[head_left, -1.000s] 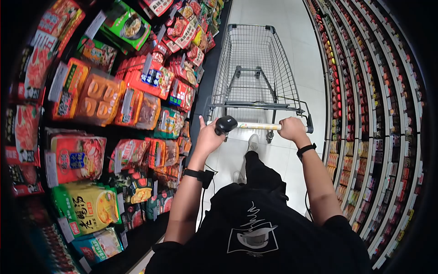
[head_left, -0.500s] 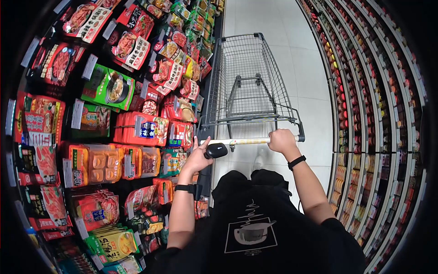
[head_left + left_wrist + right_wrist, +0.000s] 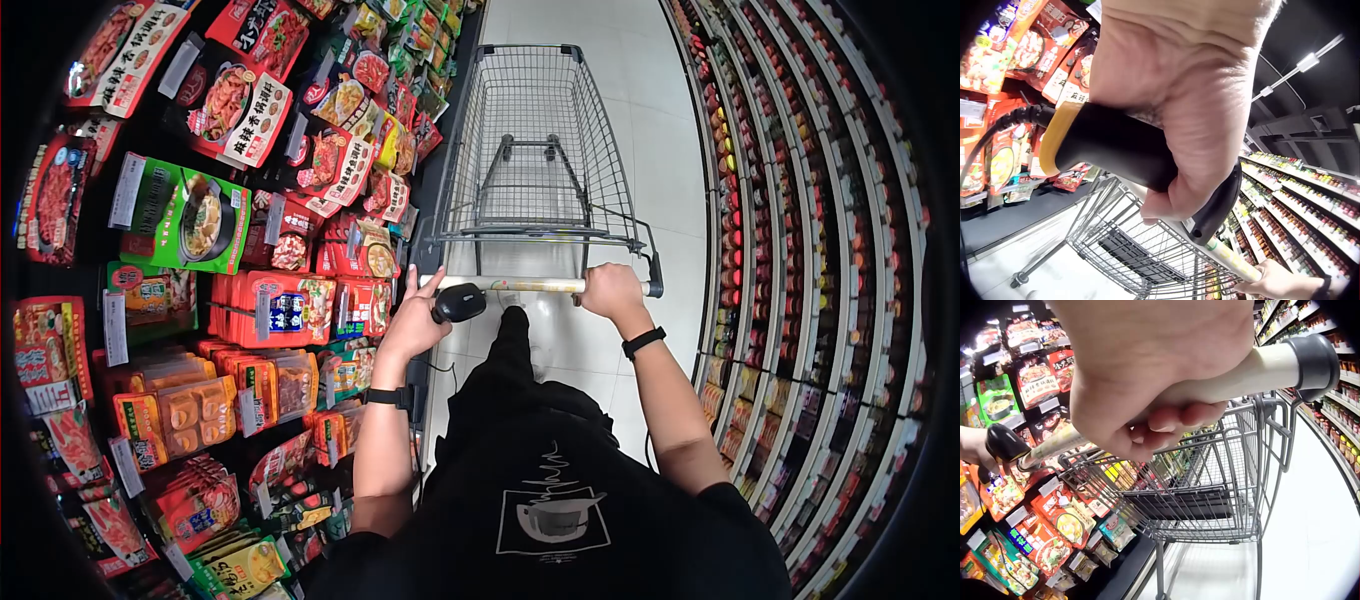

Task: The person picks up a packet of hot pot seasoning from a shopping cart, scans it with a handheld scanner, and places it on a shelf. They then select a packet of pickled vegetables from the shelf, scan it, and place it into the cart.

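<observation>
My left hand (image 3: 410,325) holds a black handheld barcode scanner (image 3: 460,302) at the left end of the cart's handle (image 3: 520,284). In the left wrist view the thumb wraps round the scanner's black grip (image 3: 1119,147), which has a yellow end and a cord. Two fingers stretch out over the handle in the head view. Near the other end, my right hand (image 3: 612,292) grips the pale handle, its fingers curled underneath in the right wrist view. Ahead of both hands stands the wire shopping cart (image 3: 520,236), with no goods visible in its basket.
Shelves of packaged foods, among them a green packet (image 3: 185,215) and a red packet (image 3: 300,310), rise close on the left. Long shelves of jars (image 3: 790,250) line the right side. Between them runs a pale tiled floor (image 3: 640,110).
The cart has advanced along the aisle, and the left shelf's packets have slid back past me. Both hands have kept their holds, and one leg now reaches forward.
</observation>
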The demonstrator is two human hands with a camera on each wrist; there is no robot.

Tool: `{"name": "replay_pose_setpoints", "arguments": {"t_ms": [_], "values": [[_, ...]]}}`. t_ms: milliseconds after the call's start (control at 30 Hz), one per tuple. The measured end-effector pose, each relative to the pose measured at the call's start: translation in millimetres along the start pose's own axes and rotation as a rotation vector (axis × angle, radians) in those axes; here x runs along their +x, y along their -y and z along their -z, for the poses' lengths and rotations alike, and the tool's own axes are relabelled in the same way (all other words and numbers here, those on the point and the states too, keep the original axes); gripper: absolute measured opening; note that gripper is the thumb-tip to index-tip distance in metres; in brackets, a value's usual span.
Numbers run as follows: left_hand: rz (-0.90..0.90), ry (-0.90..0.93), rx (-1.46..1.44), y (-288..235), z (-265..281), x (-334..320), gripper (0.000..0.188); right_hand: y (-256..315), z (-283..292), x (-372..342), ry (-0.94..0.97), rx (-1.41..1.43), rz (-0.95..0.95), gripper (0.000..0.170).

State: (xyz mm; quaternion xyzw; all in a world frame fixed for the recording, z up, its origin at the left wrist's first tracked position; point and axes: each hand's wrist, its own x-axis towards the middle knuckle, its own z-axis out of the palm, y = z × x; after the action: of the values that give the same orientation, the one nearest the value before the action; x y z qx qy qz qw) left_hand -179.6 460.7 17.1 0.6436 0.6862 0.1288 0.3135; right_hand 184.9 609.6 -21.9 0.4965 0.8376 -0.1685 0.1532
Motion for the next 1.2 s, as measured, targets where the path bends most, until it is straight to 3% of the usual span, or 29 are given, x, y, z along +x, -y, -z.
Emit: {"name": "replay_pose_setpoints", "arguments": {"t_ms": [100,267,467,567,767,967,1000,1200], "values": [[0.057,0.0,-0.018,1,9,35,0.022,-11,15,31,-0.004,-0.011,0.001,0.026],[-0.012,-0.005,-0.081,18,18,101,0.024,-33,30,84,-0.067,-0.023,0.015,0.024],[-0.321,-0.187,0.034,41,18,181,0.019,-59,61,154,-0.108,-0.06,0.003,0.023],[-0.341,-0.183,0.076,36,32,222,0.014,-76,74,186,-0.149,-0.074,-0.005,0.023],[-0.291,-0.237,0.029,33,48,303,0.016,-108,106,256,-0.215,-0.085,-0.007,0.022],[-0.125,-0.102,0.041,15,83,384,0.016,-138,140,323,-0.271,-0.056,0.005,0.02],[-0.102,-0.036,0.059,15,90,400,0.021,-143,145,335,-0.273,-0.051,-0.003,0.019],[-0.018,-0.028,0.019,-6,128,481,0.034,-173,189,403,-0.287,0.003,0.009,0.018]]}}
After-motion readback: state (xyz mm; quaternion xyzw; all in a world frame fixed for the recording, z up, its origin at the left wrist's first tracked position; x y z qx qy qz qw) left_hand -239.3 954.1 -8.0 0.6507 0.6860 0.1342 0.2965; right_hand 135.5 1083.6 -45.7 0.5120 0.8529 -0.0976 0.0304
